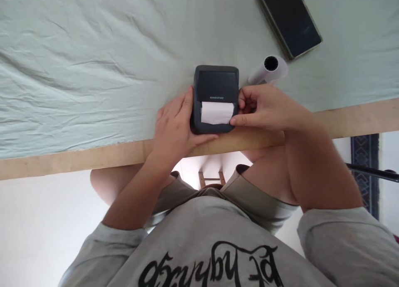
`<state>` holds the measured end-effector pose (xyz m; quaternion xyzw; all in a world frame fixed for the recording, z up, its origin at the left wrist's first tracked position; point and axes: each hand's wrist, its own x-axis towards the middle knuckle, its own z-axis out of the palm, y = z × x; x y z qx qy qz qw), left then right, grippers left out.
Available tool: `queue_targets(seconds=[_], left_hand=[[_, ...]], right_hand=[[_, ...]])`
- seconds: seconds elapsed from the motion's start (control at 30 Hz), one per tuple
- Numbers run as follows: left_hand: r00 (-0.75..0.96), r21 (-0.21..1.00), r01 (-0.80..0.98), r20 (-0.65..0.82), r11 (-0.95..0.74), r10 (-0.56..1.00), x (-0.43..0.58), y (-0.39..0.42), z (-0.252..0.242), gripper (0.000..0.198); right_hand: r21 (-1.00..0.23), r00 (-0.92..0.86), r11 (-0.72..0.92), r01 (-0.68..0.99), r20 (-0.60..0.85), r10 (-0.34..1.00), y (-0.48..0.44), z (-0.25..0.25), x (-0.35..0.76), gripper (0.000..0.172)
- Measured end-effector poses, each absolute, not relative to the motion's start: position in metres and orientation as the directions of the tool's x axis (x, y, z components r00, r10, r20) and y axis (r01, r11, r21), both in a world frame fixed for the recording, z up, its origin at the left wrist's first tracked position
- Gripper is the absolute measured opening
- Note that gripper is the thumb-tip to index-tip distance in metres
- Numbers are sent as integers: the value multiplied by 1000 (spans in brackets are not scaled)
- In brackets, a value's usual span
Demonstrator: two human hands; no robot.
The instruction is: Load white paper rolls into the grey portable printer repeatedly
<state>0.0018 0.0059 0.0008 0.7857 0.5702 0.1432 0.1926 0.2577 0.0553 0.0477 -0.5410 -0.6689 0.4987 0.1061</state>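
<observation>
A dark label printer (217, 84) rests near the front edge of the cloth-covered bed. From its front slot a white paper label (217, 113) sticks out over the lower face. My left hand (176, 123) holds the printer's left side, fingers along the side and thumb stretched along the bottom edge. On the other side, my right hand (264, 106) has its fingers curled against the printer's right side. Its thumb tip touches the printer at the label's lower right corner; whether it pinches the paper I cannot tell.
A white roll (264, 69) with a dark core end lies just beyond my right hand. Farther right is a black smartphone (291, 21) in a case. Wrinkled pale green cloth (93, 71) covers the surface, with a wooden edge (77, 158) along its front.
</observation>
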Motion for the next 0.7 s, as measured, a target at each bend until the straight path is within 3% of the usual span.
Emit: queue_targets(seconds=[0.47,0.7], left_hand=[[354,496,808,23,-318,935,-4,11,3,112],[352,488,814,19,-317,936,-2,11,6,107]], right_hand=[[-741,-378,-85,666,-434,818,61,44,255,52],[-782,-444,-33,623,-387,808,65,39,260,52]])
